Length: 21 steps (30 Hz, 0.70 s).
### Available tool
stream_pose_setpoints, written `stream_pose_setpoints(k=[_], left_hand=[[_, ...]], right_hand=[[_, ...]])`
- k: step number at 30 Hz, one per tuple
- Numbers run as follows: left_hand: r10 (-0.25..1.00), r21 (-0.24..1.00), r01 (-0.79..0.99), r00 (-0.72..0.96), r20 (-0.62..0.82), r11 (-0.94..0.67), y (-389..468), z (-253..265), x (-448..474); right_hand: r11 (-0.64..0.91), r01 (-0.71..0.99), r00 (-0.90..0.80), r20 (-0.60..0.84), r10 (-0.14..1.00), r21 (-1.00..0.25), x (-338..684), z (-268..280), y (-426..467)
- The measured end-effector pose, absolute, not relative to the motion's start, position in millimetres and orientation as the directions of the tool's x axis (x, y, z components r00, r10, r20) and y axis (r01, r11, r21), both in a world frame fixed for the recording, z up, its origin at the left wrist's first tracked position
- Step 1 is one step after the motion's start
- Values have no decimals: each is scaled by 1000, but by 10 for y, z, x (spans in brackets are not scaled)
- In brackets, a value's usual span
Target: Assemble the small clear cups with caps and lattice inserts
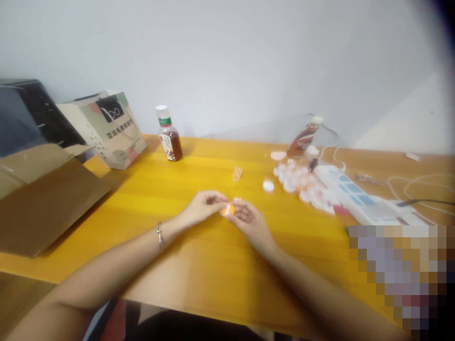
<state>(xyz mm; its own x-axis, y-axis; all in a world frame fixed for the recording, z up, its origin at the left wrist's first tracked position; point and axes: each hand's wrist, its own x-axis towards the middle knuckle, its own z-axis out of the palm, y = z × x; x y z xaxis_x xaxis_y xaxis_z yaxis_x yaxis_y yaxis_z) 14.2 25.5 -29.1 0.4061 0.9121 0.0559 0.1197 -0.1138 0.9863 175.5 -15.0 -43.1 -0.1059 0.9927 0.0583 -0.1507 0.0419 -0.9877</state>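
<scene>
Both hands meet over the middle of the wooden table (199, 265). Between them is a small round orange piece (229, 209) with a pale and dark pattern at its edge; blur hides what kind of thing it is. My right hand (251, 223) pinches it between thumb and fingers. From the other side, my left hand (204, 208) closes its fingertips on its edge. Just beyond the hands lies a small clear thing (237, 200), partly covered by my fingers. Farther back stand a small translucent peach container (237, 174) and a round white piece (268, 185).
A cluster of pale round pieces (298, 182) lies right of centre beside a white power strip (350, 189) and cables. A dark drink bottle (172, 144) stands at the back; another bottle (302, 139) leans right. Left are a cardboard box (53, 203) and a paper bag (110, 132).
</scene>
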Motion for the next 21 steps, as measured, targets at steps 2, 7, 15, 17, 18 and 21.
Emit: stream_pose_setpoints(k=[2,7,15,17,18,21], left_hand=[[906,986,112,418,63,-120,261,-309,137],[898,985,135,439,39,-109,243,-317,133],[911,940,248,394,124,-236,310,-269,78],[916,872,365,349,197,-327,371,-272,30],[905,818,429,350,239,-382,402,-286,7],[819,614,552,468,332,-564,474,-373,-37]], right_hand=[[45,-142,-116,61,991,-989,1752,-425,-158],[48,-141,-107,63,992,-989,1738,-413,-189],[33,-161,-71,45,996,-986,1796,-416,-136],[50,-178,19,47,999,-983,1832,-418,-96],[55,-187,56,45,997,-981,1846,-421,-78],[55,-201,97,36,995,-978,1866,-434,-48]])
